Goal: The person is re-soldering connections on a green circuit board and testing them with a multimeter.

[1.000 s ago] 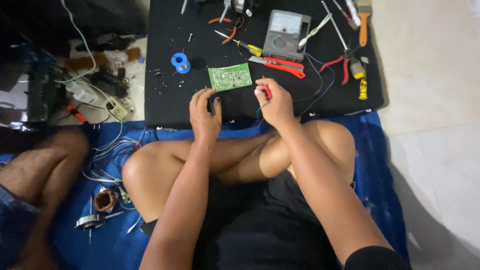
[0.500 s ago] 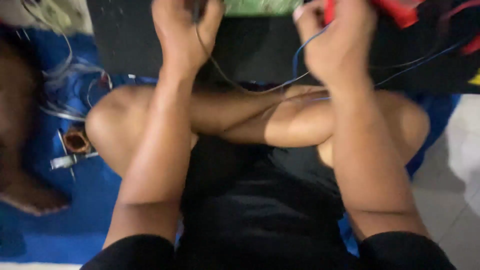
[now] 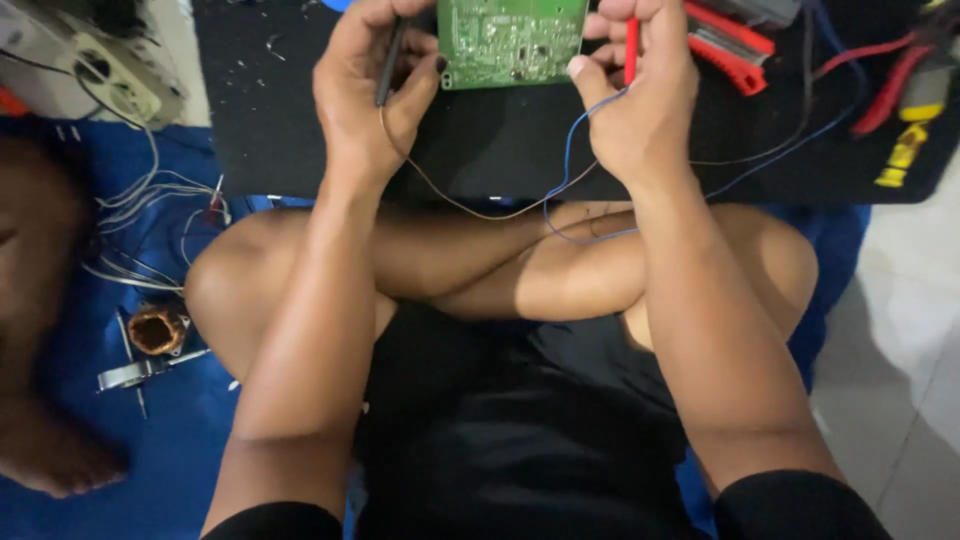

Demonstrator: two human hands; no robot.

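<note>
Floor work: black foam mat [image 3: 500,140] lies over a blue tarp [image 3: 70,260], with pale tile [image 3: 900,400] at the right edge. Green circuit board [image 3: 512,42], flat and rectangular with fine solder traces, rests on the mat at the top of the view between both hands. Left hand [image 3: 368,95] pinches a slim black probe [image 3: 390,60] trailing brown wire; right hand [image 3: 640,100] is closed around a red probe [image 3: 631,50] with blue wire. A copper-wound coil [image 3: 157,330] sits on the tarp, well left.

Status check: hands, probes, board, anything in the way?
Left hand grips black probe. Right hand grips red probe. Green circuit board lies between them on black mat. Nothing blocking.
</note>
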